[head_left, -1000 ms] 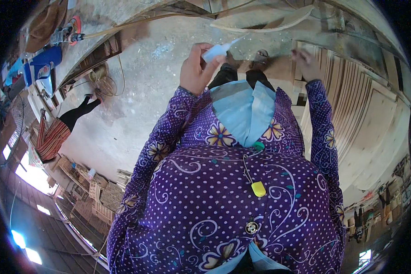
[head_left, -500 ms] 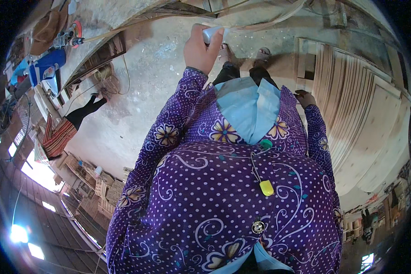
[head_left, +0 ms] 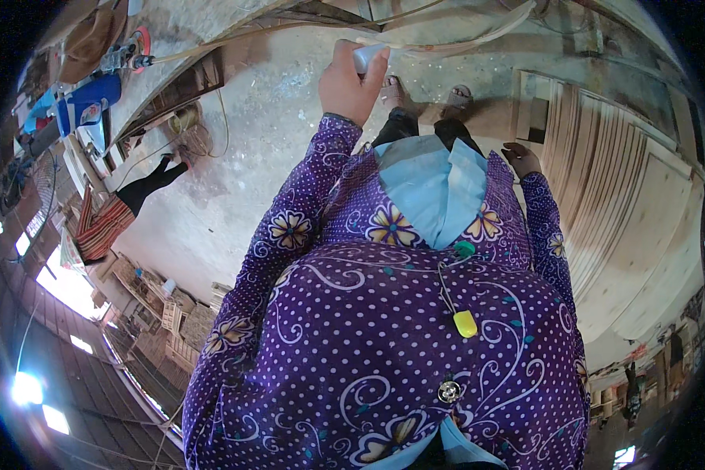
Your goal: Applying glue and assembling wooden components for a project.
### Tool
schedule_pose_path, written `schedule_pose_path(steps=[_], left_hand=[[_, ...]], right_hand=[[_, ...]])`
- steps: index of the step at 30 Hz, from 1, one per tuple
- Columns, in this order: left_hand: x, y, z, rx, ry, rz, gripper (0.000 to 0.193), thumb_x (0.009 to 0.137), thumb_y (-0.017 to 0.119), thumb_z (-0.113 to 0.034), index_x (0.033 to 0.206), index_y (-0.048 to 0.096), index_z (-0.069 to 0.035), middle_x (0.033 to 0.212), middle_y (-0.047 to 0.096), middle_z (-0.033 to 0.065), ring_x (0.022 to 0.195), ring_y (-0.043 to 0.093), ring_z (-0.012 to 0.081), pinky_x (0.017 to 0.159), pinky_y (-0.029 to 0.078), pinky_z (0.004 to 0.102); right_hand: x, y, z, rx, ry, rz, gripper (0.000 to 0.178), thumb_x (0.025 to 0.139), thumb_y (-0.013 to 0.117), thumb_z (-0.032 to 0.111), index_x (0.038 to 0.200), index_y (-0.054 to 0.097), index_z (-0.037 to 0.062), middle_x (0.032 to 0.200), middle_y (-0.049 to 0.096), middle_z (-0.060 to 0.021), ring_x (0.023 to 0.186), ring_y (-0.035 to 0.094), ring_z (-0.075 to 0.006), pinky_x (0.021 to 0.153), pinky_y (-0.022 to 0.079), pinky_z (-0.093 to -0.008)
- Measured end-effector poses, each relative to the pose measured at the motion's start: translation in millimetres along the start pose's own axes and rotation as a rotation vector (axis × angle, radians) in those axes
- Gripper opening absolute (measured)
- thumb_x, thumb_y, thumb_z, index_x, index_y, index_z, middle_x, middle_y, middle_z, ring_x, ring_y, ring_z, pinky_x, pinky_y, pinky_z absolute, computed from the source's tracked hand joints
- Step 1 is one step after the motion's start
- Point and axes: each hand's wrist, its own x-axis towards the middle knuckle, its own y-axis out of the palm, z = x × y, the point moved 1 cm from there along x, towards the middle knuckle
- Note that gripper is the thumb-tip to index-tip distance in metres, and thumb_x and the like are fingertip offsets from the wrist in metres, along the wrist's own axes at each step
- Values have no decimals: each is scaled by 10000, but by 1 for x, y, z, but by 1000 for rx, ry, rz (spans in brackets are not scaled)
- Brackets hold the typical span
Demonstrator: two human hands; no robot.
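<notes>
My left hand (head_left: 348, 88) is stretched out ahead over the floor. Its fingers are wrapped round a smooth, pale bluish object (head_left: 367, 57), most of it covered by the hand, so its kind does not show. A light-coloured hose (head_left: 470, 48) curves off to the right from just beside it. Low at my right side, my right hand (head_left: 524, 160) holds nothing, its fingers loosely apart. Nearest to it is a stack of pale wooden panels (head_left: 603, 180), some with grooved slats; the hand appears apart from them.
Concrete floor (head_left: 266, 102) lies ahead and left. On a surface at the upper left is a power tool (head_left: 129, 59) with a red disc, its hose trailing across; a blue container (head_left: 90, 102) stands near. Another person (head_left: 110, 223) in a striped top is at left, by stacked wood (head_left: 184, 333).
The whole view has shifted slightly. The fingers of my right hand have spread a little. My left hand keeps its grip on the pale object.
</notes>
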Motion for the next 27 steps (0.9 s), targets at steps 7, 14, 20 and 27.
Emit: schedule_pose_path(steps=[7,14,20,27], left_hand=[[0,-5,2,13,14,30,439,841,639,-470,909,541,-48,688,622,143,612,632,307,558,495,390],[1,-2,0,14,10,52,431,835,650,-460,895,535,-49,650,600,135,588,620,303,553,490,384],[-1,-6,5,39,12,21,405,835,659,-435,894,532,-55,648,603,128,580,621,304,540,488,378],[-2,-11,5,75,2,11,400,833,663,-429,903,536,-56,669,618,137,605,633,317,550,493,389]], right_hand=[[3,6,-8,-128,96,77,339,890,593,381,1170,619,191,1123,656,-52,1002,627,-222,884,509,-353],[18,21,-34,-45,-15,50,360,897,566,422,1171,619,193,1124,654,-54,992,630,-238,891,507,-357],[6,10,1,-92,-5,60,344,892,582,405,1161,627,196,1123,654,-77,1015,623,-241,895,505,-355],[0,7,9,-3,18,73,279,886,617,305,1126,650,168,1106,660,-87,1021,622,-237,902,502,-333]])
